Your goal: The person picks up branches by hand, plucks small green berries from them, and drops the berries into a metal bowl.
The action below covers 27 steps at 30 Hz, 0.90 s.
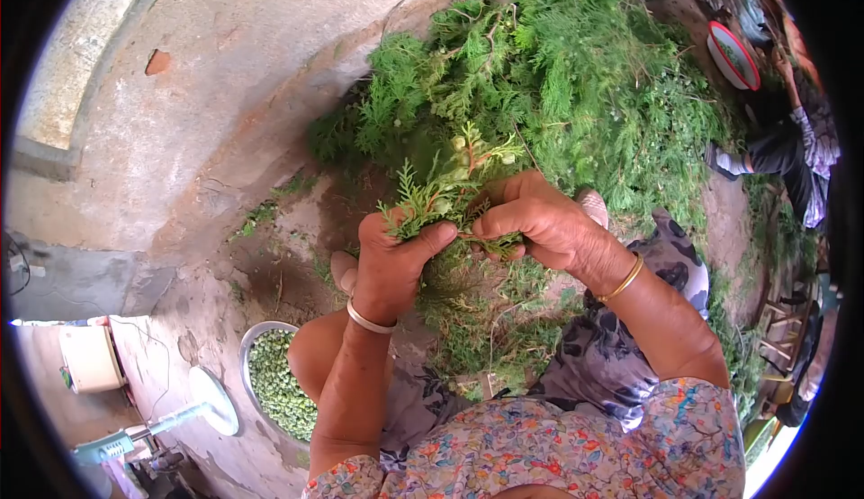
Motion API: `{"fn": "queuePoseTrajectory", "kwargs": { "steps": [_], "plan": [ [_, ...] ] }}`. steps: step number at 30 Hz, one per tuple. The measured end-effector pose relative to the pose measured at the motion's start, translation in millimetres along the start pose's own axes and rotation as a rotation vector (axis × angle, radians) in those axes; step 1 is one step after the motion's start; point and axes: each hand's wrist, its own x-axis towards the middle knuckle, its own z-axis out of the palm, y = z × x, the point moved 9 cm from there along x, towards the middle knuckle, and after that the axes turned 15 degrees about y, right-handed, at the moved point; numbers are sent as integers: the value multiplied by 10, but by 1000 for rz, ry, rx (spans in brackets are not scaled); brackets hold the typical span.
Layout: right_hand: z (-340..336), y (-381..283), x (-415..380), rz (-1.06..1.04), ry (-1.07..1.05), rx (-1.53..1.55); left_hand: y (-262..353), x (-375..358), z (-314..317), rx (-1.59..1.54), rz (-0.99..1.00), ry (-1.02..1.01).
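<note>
A leafy evergreen sprig (438, 191) with pale green cones is held up in front of me. My left hand (389, 260) is closed around its lower left part, thumb pressed along the stem. Beside it, my right hand (538, 222) pinches the same sprig near the stem, its fingertips close to my left thumb. Exactly what the right fingertips grip is partly hidden by leaves. Beyond both hands lies a large heap of cut evergreen branches (576, 85). To the left of my left forearm stands a metal basin (246, 359) filled with small green cones.
Loose clippings (504, 328) cover the ground between my legs. A standing fan (214, 400) is at lower left, near a cream-coloured box (92, 359). A wall (225, 58) runs along the upper left. At right, another person's leg (778, 152) shows near a red-rimmed basin (750, 74).
</note>
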Motion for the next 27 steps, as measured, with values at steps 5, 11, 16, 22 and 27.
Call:
{"fn": "queuePoseTrajectory", "kwargs": {
  "steps": [5,11,16,22,27],
  "plan": [
    [-168,48,135,-99,148,-86,41,13,25,118,111,-25],
    [-80,-37,29,-30,73,222,39,-2,10,93,69,15],
    [36,29,-42,94,-1,154,-7,5,-15,83,10,13],
    [-67,10,-7,35,54,43,33,25,-90,13,-19,9],
    [-122,-37,-12,-10,56,28,44,18,-77,104,41,-58]
  ]
}}
